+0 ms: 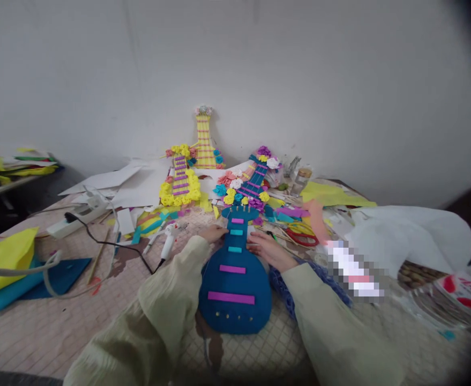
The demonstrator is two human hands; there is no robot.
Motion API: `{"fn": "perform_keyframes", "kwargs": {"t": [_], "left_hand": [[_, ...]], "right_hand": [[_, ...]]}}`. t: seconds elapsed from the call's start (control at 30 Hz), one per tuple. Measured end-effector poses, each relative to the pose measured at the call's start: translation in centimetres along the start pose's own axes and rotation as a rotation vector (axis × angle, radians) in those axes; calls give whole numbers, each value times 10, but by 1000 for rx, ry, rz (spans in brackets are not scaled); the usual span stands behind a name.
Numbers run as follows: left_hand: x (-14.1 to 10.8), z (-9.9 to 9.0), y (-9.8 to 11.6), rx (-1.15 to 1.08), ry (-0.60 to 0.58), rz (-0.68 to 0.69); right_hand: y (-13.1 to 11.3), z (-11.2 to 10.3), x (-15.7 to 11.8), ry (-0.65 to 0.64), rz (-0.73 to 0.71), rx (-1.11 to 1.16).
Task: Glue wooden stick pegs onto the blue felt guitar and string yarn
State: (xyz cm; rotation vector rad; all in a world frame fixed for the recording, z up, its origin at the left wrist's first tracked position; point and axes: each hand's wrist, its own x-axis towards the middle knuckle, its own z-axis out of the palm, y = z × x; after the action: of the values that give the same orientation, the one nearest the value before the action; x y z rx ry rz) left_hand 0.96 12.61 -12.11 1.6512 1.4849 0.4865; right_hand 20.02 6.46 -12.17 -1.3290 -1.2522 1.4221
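Observation:
In front of me is a dark blue toy guitar (235,276), its neck pointing away. Purple and light-blue strips cross its face, and small pegs stand at its head and lower end. My left hand (214,234) is at the neck's left edge, fingers closed against it; the fingertips are partly hidden. On the other side, my right hand (270,249) has its fingers stretched out, touching the neck's right edge. Behind the head lies another blue guitar (253,182) with strings and paper flowers. Two yellow decorated guitars, one short (180,179) and one tall (203,140), stand farther back.
A white hot glue gun (169,241) and power strip (76,220) lie left, with cables crossing the table. Coloured paper sheets (8,262) are at far left. Red-handled scissors (303,236), paper scraps, a glass jar (301,178) and a plastic container (440,300) are on the right.

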Motion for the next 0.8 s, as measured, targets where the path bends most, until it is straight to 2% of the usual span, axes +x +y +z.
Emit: {"fn": "perform_keyframes", "kwargs": {"t": [0.1, 0.33, 0.4, 0.47, 0.53, 0.63, 0.73, 0.8], "left_hand": [[-21, -4, 6, -130, -14, 56], [-75, -15, 27, -290, 165, 298], [-84, -16, 35, -323, 175, 362], [-91, -16, 43, -349, 169, 420], [-96, -16, 50, -355, 168, 470], [-102, -15, 59, -299, 205, 558], [-109, -15, 68, -218, 236, 631], [-114, -14, 73, -194, 233, 652]], "right_hand": [[-10, -1, -10, -32, -53, 52], [-35, 4, -41, -161, -195, -62], [-47, 1, -50, -189, -248, -181], [-64, -8, -61, -185, -325, -417], [-85, -19, -76, -100, -415, -686], [-118, -28, -100, 175, -572, -858], [-141, -19, -115, 450, -832, -895], [-146, -7, -116, 542, -973, -935]]}}
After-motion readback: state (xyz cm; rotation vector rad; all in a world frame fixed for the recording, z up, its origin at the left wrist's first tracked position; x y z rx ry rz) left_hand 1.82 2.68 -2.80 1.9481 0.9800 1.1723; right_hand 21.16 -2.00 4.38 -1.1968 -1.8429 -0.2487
